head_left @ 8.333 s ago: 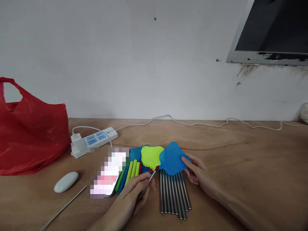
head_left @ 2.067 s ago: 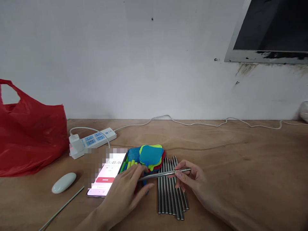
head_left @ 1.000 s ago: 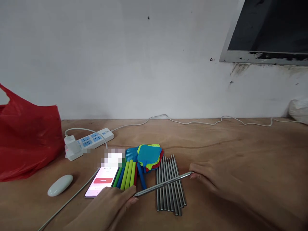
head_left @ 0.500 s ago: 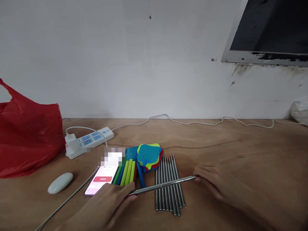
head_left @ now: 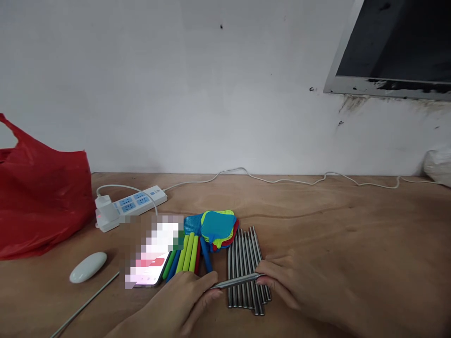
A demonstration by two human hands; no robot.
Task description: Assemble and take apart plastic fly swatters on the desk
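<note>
Both hands grip one short steel rod (head_left: 237, 280) that lies crosswise over a row of several steel rods (head_left: 244, 267) on the wooden table (head_left: 352, 244). My left hand (head_left: 183, 303) pinches its left end. My right hand (head_left: 285, 284) pinches its right end. Behind the rods lies a stack of mesh swatter heads (head_left: 214, 227) in blue, yellow-green and red. Several coloured plastic handles (head_left: 188, 253) lie to the left of the rods.
A phone (head_left: 150, 263) lies left of the handles. A long thin rod (head_left: 84, 307) slants off the front left. A white oval object (head_left: 88, 266), a power strip (head_left: 128, 205) with cable and a red plastic bag (head_left: 38, 202) stand at the left.
The rod between my hands has become much shorter over the last second, and my right hand has moved left toward my left hand. The swatter heads lie stacked on the table since earlier.
</note>
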